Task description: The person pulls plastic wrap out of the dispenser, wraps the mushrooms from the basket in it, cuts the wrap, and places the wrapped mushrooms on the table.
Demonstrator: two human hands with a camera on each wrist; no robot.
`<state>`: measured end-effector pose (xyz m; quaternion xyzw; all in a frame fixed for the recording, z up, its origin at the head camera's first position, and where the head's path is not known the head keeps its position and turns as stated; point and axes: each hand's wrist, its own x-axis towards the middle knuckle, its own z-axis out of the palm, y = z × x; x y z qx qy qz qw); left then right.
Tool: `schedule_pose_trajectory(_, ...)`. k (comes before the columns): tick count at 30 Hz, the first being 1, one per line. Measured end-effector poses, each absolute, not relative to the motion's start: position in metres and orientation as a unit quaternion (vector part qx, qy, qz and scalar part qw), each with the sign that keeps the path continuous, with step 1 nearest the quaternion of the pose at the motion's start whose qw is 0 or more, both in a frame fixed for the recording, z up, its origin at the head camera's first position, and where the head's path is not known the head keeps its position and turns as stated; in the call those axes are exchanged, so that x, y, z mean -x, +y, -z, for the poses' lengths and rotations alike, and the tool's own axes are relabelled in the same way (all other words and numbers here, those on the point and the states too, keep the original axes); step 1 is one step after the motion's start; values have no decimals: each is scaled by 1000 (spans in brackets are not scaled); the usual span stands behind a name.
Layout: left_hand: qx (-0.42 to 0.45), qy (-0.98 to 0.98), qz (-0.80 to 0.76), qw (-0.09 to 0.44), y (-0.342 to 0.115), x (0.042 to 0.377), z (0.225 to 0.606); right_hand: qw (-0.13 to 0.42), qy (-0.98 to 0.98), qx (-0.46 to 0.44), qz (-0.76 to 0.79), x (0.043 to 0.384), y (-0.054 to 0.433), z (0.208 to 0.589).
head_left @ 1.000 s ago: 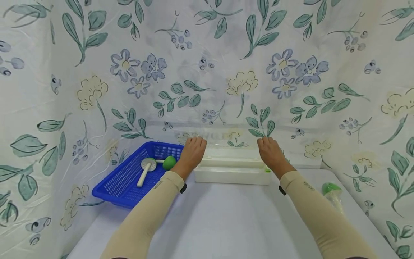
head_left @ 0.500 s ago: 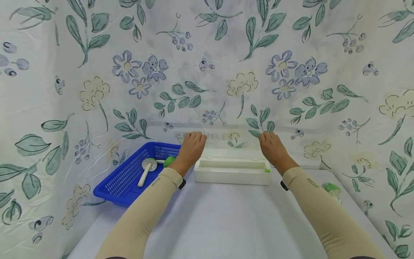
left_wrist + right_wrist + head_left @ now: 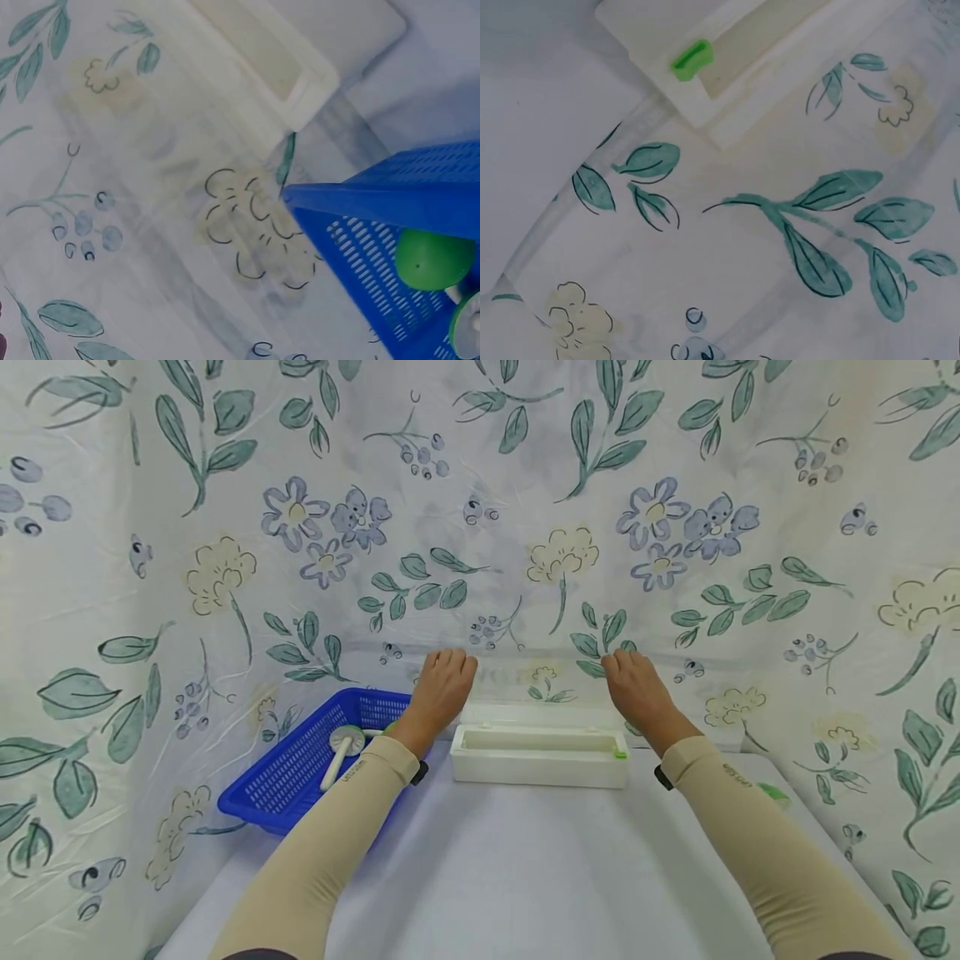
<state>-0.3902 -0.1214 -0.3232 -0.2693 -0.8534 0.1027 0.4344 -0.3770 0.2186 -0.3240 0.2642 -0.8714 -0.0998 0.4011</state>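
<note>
My left hand (image 3: 442,689) and right hand (image 3: 641,693) are raised side by side above a long white box (image 3: 538,768), with fingers curled forward. Between them appears to hang clear plastic wrap (image 3: 540,689), pinched at its two sides; it is so transparent that its edges barely show. The box looks like a wrap dispenser: its top is open, a translucent lid (image 3: 540,715) stands along the back, and a green slider (image 3: 620,753) sits at its right end. Neither wrist view shows fingers clearly. The right wrist view shows the slider and the box end.
A blue perforated basket (image 3: 255,806) stands left of the box, partly behind my left arm. It contains a white-handled tool (image 3: 339,762) with a round head and a green rounded piece (image 3: 431,259). At right, a green item (image 3: 772,793) is mostly hidden by my sleeve. Patterned sheeting (image 3: 555,485) rises behind.
Both hands have risen steadily above the box, staying about the same distance apart. The box's open trough shows more plainly now. My right sleeve covers more of the green item.
</note>
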Motion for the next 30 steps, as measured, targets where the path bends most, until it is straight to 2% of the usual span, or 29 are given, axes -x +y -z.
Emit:
schedule_pose_trajectory(9,267,-845,-104,452,-122,387,306,461,-837,-287,64,378,218,309)
schedule_pose_trajectory(17,265,-840,-105,463,-124,384,296,463,-836,-290,57,376,219,299)
schedule_pose_trajectory(30,280,-816,-97,497,-123,378,282,497,-810,-309,25,374,223,287)
